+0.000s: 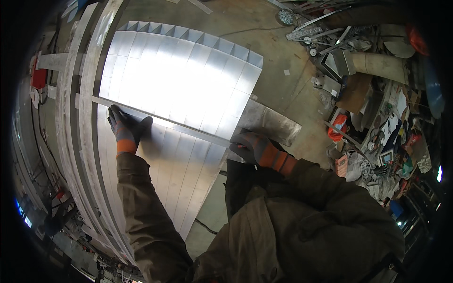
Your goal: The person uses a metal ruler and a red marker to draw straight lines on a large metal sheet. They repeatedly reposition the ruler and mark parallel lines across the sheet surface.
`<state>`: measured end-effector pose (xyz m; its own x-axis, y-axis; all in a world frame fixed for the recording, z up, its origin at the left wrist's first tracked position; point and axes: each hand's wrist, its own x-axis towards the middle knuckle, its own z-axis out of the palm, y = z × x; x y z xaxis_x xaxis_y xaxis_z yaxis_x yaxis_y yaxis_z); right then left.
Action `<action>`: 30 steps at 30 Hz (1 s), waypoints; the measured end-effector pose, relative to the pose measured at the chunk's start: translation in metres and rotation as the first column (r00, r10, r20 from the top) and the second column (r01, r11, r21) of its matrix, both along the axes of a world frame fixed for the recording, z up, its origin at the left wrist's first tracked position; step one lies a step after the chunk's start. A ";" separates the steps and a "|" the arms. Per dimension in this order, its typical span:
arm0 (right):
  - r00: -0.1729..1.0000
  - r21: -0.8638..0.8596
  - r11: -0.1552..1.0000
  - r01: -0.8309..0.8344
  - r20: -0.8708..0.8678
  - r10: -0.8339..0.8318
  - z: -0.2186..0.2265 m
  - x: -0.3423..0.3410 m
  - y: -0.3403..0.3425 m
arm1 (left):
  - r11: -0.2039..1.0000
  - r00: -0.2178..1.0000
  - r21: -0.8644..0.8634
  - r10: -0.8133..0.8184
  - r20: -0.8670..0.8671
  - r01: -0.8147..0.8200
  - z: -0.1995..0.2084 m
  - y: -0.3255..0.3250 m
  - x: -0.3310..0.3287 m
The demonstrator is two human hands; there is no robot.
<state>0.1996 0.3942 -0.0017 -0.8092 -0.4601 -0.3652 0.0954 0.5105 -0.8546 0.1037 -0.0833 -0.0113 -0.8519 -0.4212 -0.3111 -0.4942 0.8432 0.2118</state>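
Observation:
A long, narrow metal bar (163, 121) lies crosswise over a row of shiny metal channel pieces (174, 162) set side by side. My left hand (126, 127), in a grey and orange glove, rests on the metal near the bar's left end. Its thumb is spread away from the fingers, and the fingertips reach the bar's near edge. At the bar's right end, my gloved right hand (255, 147) has its fingers curled round the end. The far ends of the channels show open, angular hollows.
Long metal beams (89, 94) run along the left side. Beyond my right hand lies a flat metal sheet (271, 123). Cluttered scrap, tools and an orange-red bag (337, 127) fill the right side. A bowl of small parts (285, 17) sits on the floor at the far right.

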 end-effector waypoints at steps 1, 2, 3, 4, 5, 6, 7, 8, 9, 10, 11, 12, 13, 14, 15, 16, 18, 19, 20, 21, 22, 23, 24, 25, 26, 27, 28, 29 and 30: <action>0.999 -0.004 1.000 0.014 0.037 -0.014 0.000 0.000 0.000 | 1.000 1.000 0.010 -0.001 -0.004 0.001 0.000 -0.001 0.000; 1.000 -0.002 1.000 0.008 0.019 -0.008 0.001 0.000 0.000 | 1.000 1.000 0.031 0.003 -0.031 -0.002 -0.001 -0.002 0.001; 1.000 -0.001 1.000 0.013 0.026 -0.013 0.001 0.000 0.000 | 1.000 1.000 0.017 -0.001 -0.014 0.001 -0.003 -0.003 0.001; 0.998 -0.010 1.000 0.030 0.055 -0.029 0.001 0.000 0.000 | 1.000 1.000 0.016 0.000 -0.022 0.000 -0.006 -0.004 0.002; 1.000 0.006 1.000 0.008 0.024 -0.008 0.001 0.000 0.000 | 0.999 0.998 0.032 0.006 -0.056 -0.005 -0.008 -0.005 0.003; 1.000 0.012 1.000 -0.004 0.015 0.004 0.001 -0.001 0.001 | 1.000 0.999 0.026 0.000 -0.047 0.001 -0.011 -0.006 0.003; 1.000 0.007 1.000 -0.001 0.014 0.001 0.001 -0.002 0.001 | 0.999 0.998 0.037 -0.002 -0.065 0.004 -0.013 -0.006 0.004; 0.999 0.018 1.000 -0.018 0.043 0.017 0.000 -0.002 0.001 | 0.996 0.997 0.083 0.047 -0.066 -0.042 -0.014 -0.008 0.003; 0.997 0.015 1.000 -0.022 0.078 0.020 -0.001 -0.004 0.000 | 0.999 0.997 0.037 0.001 -0.080 0.001 -0.014 -0.008 0.002; 0.993 0.010 1.000 -0.018 0.121 0.017 -0.002 -0.004 -0.001 | 1.000 0.997 0.028 0.006 -0.074 -0.004 -0.014 -0.007 0.002; 0.995 0.003 1.000 -0.025 0.095 0.024 -0.004 -0.004 -0.002 | 0.999 0.997 0.039 0.030 -0.066 -0.028 -0.013 -0.005 0.002; 0.997 -0.003 1.000 -0.023 0.077 0.023 -0.005 -0.004 -0.002 | 0.999 0.998 0.042 0.026 -0.065 -0.023 -0.010 -0.004 0.002; 0.994 0.002 1.000 -0.017 0.105 0.017 -0.007 -0.003 -0.002 | 1.000 0.999 0.013 0.013 -0.049 -0.013 -0.008 -0.003 0.002; 0.997 -0.016 0.999 -0.031 0.064 0.032 -0.009 -0.002 -0.001 | 1.000 0.999 -0.002 0.015 -0.037 -0.016 -0.006 -0.001 0.002; 0.997 -0.025 0.999 -0.041 0.068 0.043 -0.012 0.000 0.000 | 1.000 1.000 -0.018 0.018 -0.025 -0.019 -0.005 0.001 0.002; 0.996 -0.034 0.998 -0.051 0.071 0.053 -0.014 0.000 0.002 | 1.000 0.999 0.009 0.022 -0.040 -0.022 -0.003 0.002 0.001; 0.996 -0.027 0.996 -0.087 -0.027 0.087 -0.018 0.002 0.006 | 0.999 0.999 0.043 0.034 -0.032 -0.033 -0.002 0.004 0.000; 0.991 -0.027 0.994 -0.106 -0.080 0.104 -0.019 0.001 0.008 | 0.996 0.997 0.071 0.058 -0.047 -0.055 -0.001 0.005 -0.001; 0.995 -0.064 0.993 -0.096 -0.042 0.093 -0.020 -0.001 0.009 | 0.999 1.000 0.019 0.030 0.000 -0.030 -0.001 0.007 -0.003; 0.996 -0.108 0.990 -0.091 -0.011 0.091 -0.019 -0.003 0.008 | 0.981 0.990 -0.173 -0.061 0.123 0.082 0.000 0.008 -0.007; 0.995 -0.156 0.983 -0.092 0.017 0.096 -0.017 -0.006 0.008 | 0.989 0.993 -0.140 -0.037 0.115 0.053 0.002 0.011 -0.008; 0.995 -0.159 0.982 -0.099 0.004 0.101 -0.015 -0.008 0.005 | 0.981 0.991 -0.178 -0.048 0.128 0.070 0.007 0.012 -0.007; 0.983 -0.080 0.982 -0.174 0.041 0.177 -0.009 -0.012 0.010 | 0.987 0.992 -0.158 -0.021 0.124 0.040 0.010 0.016 -0.008; 0.985 -0.079 0.985 -0.151 0.075 0.157 -0.004 -0.014 0.009 | 0.989 0.991 -0.149 0.007 0.136 0.013 0.014 0.019 -0.009; 0.985 -0.072 0.989 -0.127 0.111 0.134 0.004 -0.016 0.010 | 0.990 0.988 -0.141 0.014 0.154 0.008 0.017 0.023 -0.009; 0.986 -0.084 0.992 -0.096 0.129 0.107 0.012 -0.019 0.010 | 0.991 0.990 -0.134 0.007 0.144 0.012 0.021 0.026 -0.009; 0.992 -0.035 0.995 -0.095 0.079 0.098 0.023 -0.021 0.012 | 0.993 0.990 -0.116 0.010 0.138 0.006 0.025 0.027 -0.009; 0.996 -0.012 0.996 -0.087 0.007 0.087 0.034 -0.025 0.013 | 0.996 0.992 -0.094 0.015 0.126 -0.003 0.029 0.027 -0.009; 0.995 0.010 0.997 -0.075 -0.064 0.076 0.043 -0.033 0.013 | 0.996 0.990 -0.080 0.040 0.138 -0.029 0.031 0.029 -0.009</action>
<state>0.1668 0.4074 0.0415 -0.7941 -0.5183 -0.3174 0.0017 0.5204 -0.8539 0.0943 -0.0544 0.0202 -0.7871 -0.4770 -0.3911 -0.5433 0.8363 0.0735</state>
